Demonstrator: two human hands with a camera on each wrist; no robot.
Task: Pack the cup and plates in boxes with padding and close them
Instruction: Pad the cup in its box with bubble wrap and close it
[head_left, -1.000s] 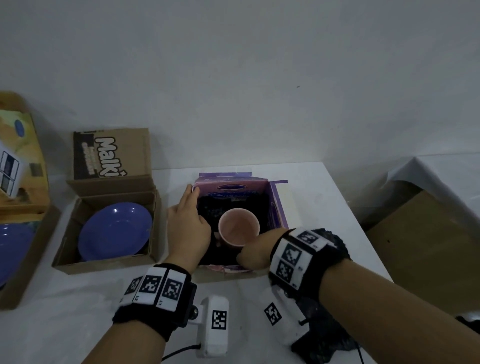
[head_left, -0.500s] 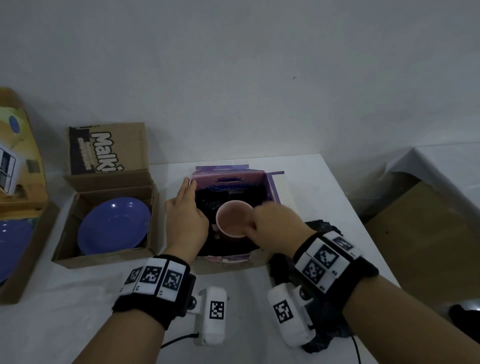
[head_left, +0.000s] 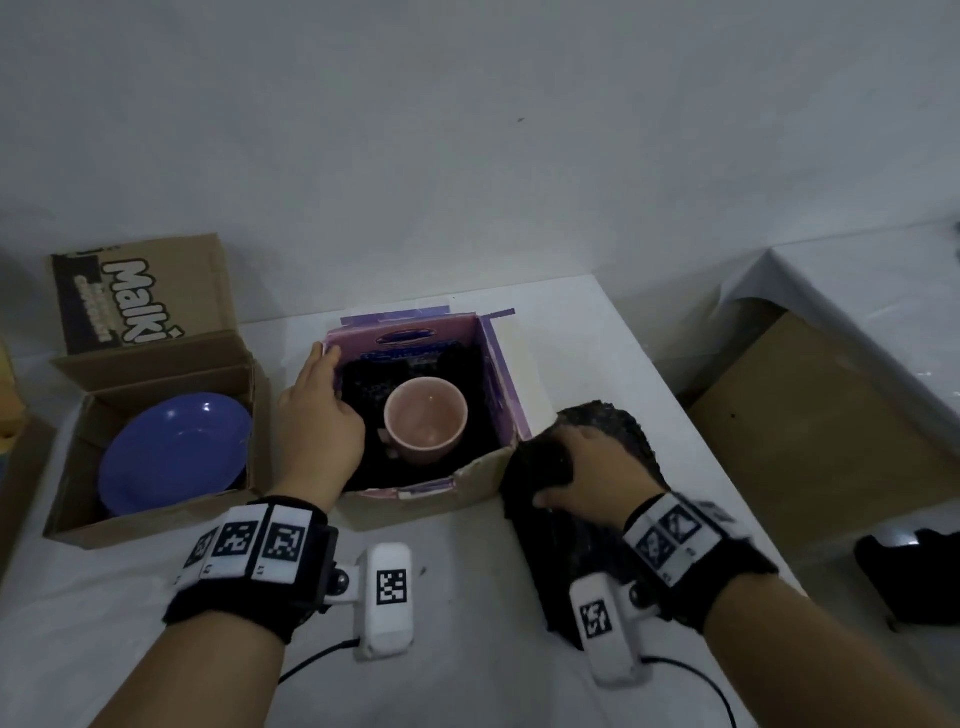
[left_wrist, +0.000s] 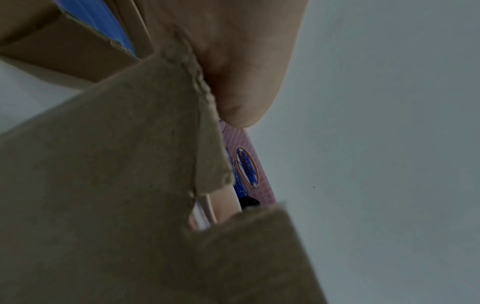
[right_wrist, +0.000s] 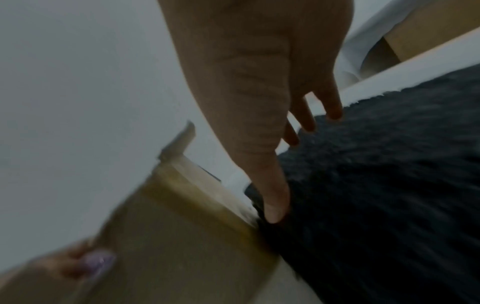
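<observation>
A pink cup (head_left: 426, 418) stands upright on black padding (head_left: 363, 379) inside the open purple-lined box (head_left: 498, 374). My left hand (head_left: 317, 415) lies over the box's left wall with straight fingers reaching toward the far corner; the left wrist view shows the left hand (left_wrist: 233, 61) against the cardboard wall (left_wrist: 103, 185). To the right of the box, my right hand (head_left: 587, 467) rests on a loose black padding sheet (head_left: 561, 561) lying on the table. In the right wrist view the right hand's fingers (right_wrist: 259, 144) are fairly straight, with their tips on the padding sheet (right_wrist: 389, 185) beside the box (right_wrist: 168, 246).
A blue plate (head_left: 176, 452) lies in an open brown box (head_left: 150, 525) to the left, its printed flap (head_left: 140, 291) standing up. Another box edge (head_left: 21, 467) shows at far left. The table's right edge (head_left: 675, 389) is close to the padding; beyond it are a large cardboard sheet (head_left: 831, 441) and a dark item (head_left: 914, 571).
My right hand has left the cup in the box and moved right onto the black padding sheet. The left hand has stayed on the box's left wall.
</observation>
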